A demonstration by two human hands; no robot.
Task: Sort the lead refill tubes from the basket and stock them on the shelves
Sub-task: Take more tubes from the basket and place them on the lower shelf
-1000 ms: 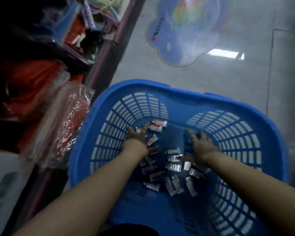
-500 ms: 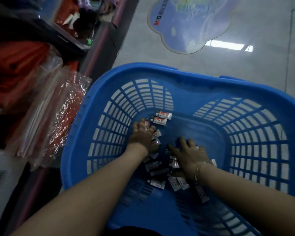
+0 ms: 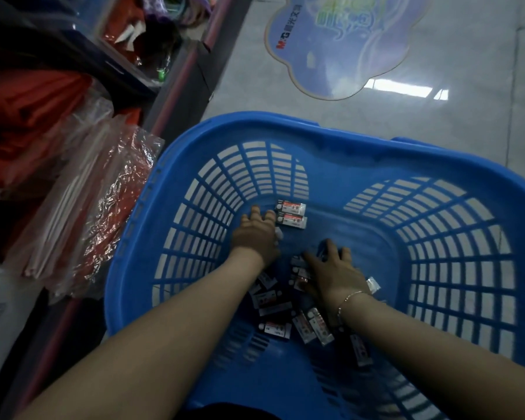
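Observation:
A blue slatted basket (image 3: 176,189) stands on the floor. Several small white-and-red lead refill tubes (image 3: 273,301) lie scattered on its bottom. Two more tubes (image 3: 291,214) lie side by side at the far end. My left hand (image 3: 255,236) is palm down just left of those two, fingers curled, with white tube ends (image 3: 278,234) poking out from under it. My right hand (image 3: 334,272) lies spread over the middle of the pile, fingers straight, pressing on tubes partly hidden beneath it.
Shelving with a dark red edge (image 3: 176,95) runs along the left, holding orange goods and crinkled clear plastic packets (image 3: 103,189) that overhang close to the basket rim. A blue flower-shaped floor sticker (image 3: 346,47) lies on the grey tiles beyond the basket.
My right hand has slid left from the basket's right side onto the middle of the pile. My left hand stays near the far tubes, its fingers more curled.

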